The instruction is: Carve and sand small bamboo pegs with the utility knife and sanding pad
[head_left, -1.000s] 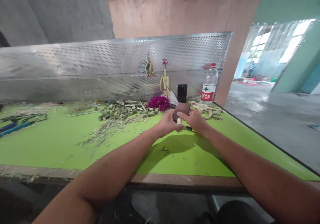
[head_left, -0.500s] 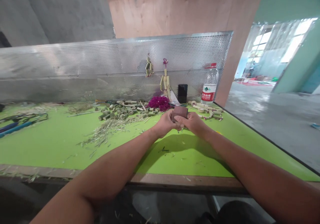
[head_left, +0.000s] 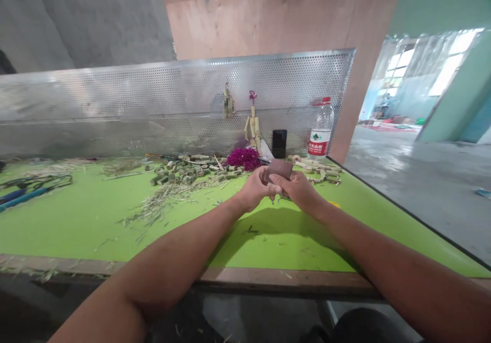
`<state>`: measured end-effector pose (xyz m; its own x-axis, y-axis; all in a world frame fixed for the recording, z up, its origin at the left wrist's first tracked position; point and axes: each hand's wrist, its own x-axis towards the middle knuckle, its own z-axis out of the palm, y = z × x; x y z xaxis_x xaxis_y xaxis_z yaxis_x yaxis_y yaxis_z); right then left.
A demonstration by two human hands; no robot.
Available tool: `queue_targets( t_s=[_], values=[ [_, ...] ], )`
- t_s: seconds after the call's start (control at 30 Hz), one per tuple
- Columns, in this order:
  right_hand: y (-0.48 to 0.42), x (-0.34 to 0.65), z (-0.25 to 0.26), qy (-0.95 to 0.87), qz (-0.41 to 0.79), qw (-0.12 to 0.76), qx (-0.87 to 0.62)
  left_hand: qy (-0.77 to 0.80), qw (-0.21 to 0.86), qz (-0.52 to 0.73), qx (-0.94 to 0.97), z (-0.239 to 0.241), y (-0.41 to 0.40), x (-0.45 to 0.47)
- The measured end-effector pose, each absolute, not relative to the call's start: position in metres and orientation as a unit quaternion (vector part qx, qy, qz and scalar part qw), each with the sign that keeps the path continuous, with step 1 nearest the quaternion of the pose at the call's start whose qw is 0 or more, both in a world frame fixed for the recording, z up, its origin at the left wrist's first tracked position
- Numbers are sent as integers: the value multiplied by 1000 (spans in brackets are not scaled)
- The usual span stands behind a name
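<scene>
My left hand (head_left: 253,190) and my right hand (head_left: 298,189) meet over the green table top (head_left: 95,220), both closed and pressed together. Between their fingers they pinch a folded brown sheet (head_left: 280,167), like sandpaper, which sticks up above the knuckles. Whatever is wrapped inside it is hidden by my fingers. Both forearms reach in from the near edge.
Short bamboo pieces (head_left: 184,172) and shavings (head_left: 161,202) lie left of my hands, with a purple tuft (head_left: 243,157) behind. A bamboo figure (head_left: 253,126), a black phone (head_left: 279,142) and a water bottle (head_left: 321,128) stand against the perforated metal panel (head_left: 115,108). Bamboo rings (head_left: 316,168) lie right; blue-handled tools (head_left: 23,192) far left.
The brown sheet has slid down over the pale bamboo stub that showed between my hands a second ago, hiding it. My hands have shifted slightly but stay together.
</scene>
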<state>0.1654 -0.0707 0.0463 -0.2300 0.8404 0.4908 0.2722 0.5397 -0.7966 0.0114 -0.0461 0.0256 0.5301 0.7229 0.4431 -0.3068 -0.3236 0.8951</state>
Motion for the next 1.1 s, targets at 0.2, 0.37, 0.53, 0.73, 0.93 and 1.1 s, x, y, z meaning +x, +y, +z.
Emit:
queue_targets(
  t_s=[0.2, 0.37, 0.53, 0.73, 0.93, 1.1],
  values=[
    [-72, 166, 48, -713, 279, 513, -388, 158, 555, 450, 682, 31, -48, 11],
    [-71, 167, 48, -738, 293, 488, -363, 154, 560, 447, 680, 32, -50, 10],
    [-71, 166, 46, -718, 308, 497, -377, 136, 567, 454, 674, 32, -48, 9],
    [-70, 168, 47, -697, 277, 534, -390, 142, 564, 455, 674, 29, -48, 10],
    [-70, 166, 49, -706, 226, 561, -369, 159, 558, 459, 673, 34, -50, 6],
    [-56, 181, 46, -589, 203, 659, -421, 149, 567, 436, 683, 37, -52, 4]
  ],
)
